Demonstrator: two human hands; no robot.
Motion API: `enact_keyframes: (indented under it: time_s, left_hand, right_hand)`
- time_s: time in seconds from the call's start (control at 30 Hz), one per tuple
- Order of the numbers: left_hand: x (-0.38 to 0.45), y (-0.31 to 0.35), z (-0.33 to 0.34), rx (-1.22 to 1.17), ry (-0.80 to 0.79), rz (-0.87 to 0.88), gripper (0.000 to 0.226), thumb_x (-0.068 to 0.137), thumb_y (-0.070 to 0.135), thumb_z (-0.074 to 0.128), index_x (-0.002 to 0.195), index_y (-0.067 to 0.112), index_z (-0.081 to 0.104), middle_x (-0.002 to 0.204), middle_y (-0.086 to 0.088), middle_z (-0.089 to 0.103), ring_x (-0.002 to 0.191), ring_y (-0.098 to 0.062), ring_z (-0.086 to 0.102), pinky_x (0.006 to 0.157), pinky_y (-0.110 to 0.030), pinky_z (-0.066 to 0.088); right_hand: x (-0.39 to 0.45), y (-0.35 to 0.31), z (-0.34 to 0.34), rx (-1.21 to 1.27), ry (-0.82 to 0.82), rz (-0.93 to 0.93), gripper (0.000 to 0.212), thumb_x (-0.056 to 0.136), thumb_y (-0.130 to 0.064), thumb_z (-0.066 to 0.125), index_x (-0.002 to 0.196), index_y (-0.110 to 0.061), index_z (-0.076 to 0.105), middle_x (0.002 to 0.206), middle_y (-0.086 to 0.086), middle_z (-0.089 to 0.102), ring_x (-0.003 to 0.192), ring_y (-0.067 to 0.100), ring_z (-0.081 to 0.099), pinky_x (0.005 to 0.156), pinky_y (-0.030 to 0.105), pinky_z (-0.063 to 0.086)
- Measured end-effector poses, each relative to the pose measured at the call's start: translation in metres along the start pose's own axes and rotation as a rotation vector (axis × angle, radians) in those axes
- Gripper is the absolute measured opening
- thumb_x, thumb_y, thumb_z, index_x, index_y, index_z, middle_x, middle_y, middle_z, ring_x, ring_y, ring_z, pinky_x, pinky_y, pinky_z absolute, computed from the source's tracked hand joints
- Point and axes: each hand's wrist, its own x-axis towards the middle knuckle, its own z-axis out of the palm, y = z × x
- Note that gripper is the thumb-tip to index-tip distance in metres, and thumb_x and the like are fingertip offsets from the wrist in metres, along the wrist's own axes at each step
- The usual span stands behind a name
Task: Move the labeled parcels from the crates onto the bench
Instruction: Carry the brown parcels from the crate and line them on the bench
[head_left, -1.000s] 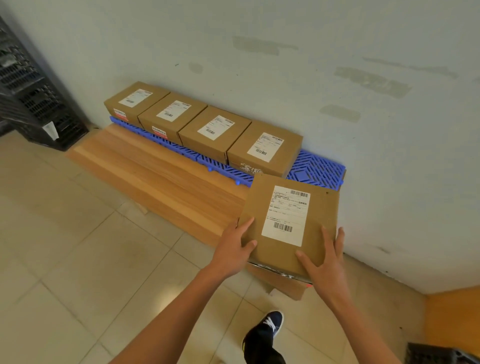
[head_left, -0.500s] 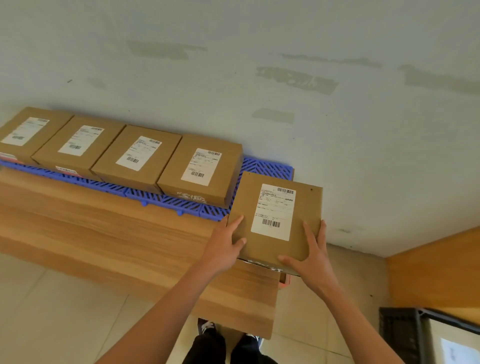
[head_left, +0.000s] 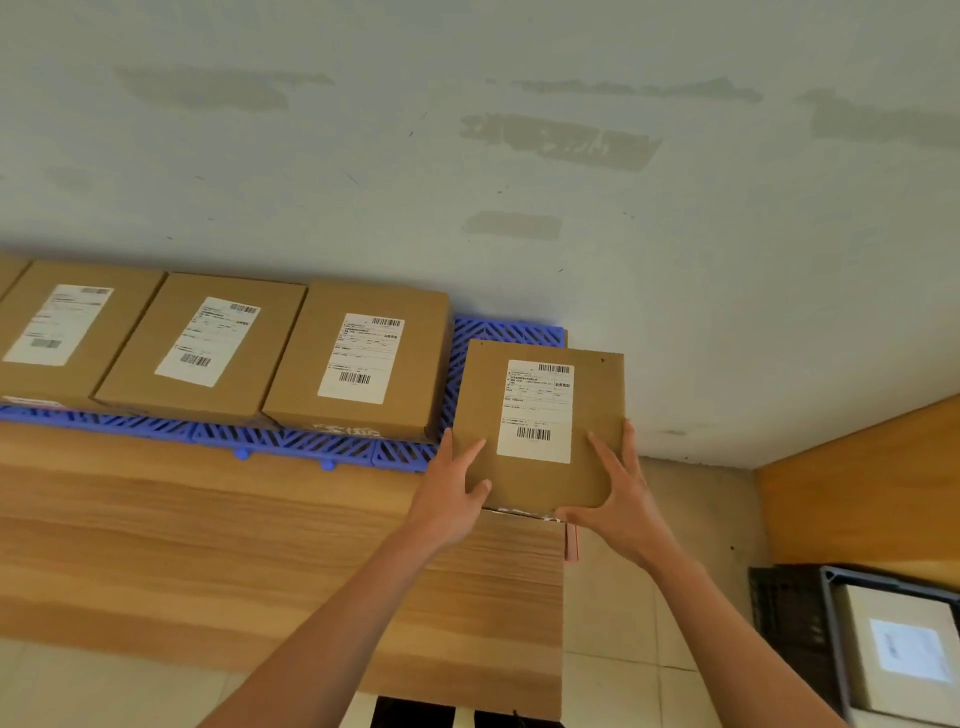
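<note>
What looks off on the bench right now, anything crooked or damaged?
Nothing damaged. The parcels on the blue mat sit in a neat row, labels up. The only one out of line is the held parcel, gripped by the left hand and right hand over the mat's free right end, not yet set down.

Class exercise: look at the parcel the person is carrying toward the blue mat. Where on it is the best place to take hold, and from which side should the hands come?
Take the held parcel by its two opposite side edges near the near end, one hand per side, as the left hand and right hand do. It is flat, wide and label-up, so a two-sided grip probably keeps it level.
</note>
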Motion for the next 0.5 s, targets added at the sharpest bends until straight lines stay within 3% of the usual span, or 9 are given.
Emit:
enact_keyframes:
  time_s: [0.13,0.23,0.3,0.37,0.5]
  left_hand:
    - [0.002,-0.004,-0.010,0.050,0.060,0.074,0.061,0.104,0.031,0.055,0.159,0.036,0.028,0.170,0.005,0.008,0.155,-0.015,0.012,0.117,-0.042,0.038]
    - [0.009,-0.009,-0.025,0.116,0.207,0.245,0.052,0.103,0.022,0.057,0.153,0.024,0.043,0.159,0.005,0.037,0.147,-0.015,0.028,0.112,-0.045,0.043]
    - [0.019,-0.014,-0.037,0.196,0.306,0.309,0.047,0.101,0.021,0.059,0.147,0.020,0.051,0.153,0.003,0.046,0.143,-0.020,0.035,0.109,-0.049,0.043]
    - [0.032,-0.021,-0.047,0.280,0.329,0.280,0.048,0.102,0.027,0.057,0.149,0.022,0.049,0.159,-0.002,0.040,0.150,-0.025,0.027,0.116,-0.054,0.034]
    - [0.054,-0.036,-0.061,0.467,0.226,0.172,0.059,0.104,0.047,0.046,0.159,0.032,0.028,0.171,-0.004,0.004,0.157,-0.024,-0.009,0.123,-0.057,0.003]
  right_hand:
    - [0.017,-0.002,0.000,-0.004,0.008,0.011,0.126,0.056,-0.059,0.090,0.158,-0.040,0.020,0.155,-0.034,-0.029,0.145,-0.004,0.006,0.111,0.027,0.029]
    - [0.031,-0.007,0.003,-0.006,0.003,0.022,0.123,0.060,-0.056,0.090,0.159,-0.038,0.019,0.156,-0.033,-0.030,0.146,-0.002,0.004,0.113,0.030,0.026]
    - [0.040,-0.012,0.004,-0.028,0.004,0.025,0.120,0.063,-0.054,0.089,0.159,-0.038,0.019,0.158,-0.031,-0.028,0.149,0.001,0.002,0.117,0.035,0.024]
    - [0.048,-0.016,0.005,-0.069,0.002,0.024,0.115,0.067,-0.053,0.088,0.159,-0.038,0.021,0.161,-0.026,-0.023,0.154,0.007,-0.002,0.122,0.043,0.023]
    - [0.066,-0.022,0.006,-0.176,-0.033,0.017,0.099,0.077,-0.051,0.081,0.157,-0.040,0.024,0.164,-0.022,-0.021,0.152,0.011,-0.020,0.121,0.054,0.017]
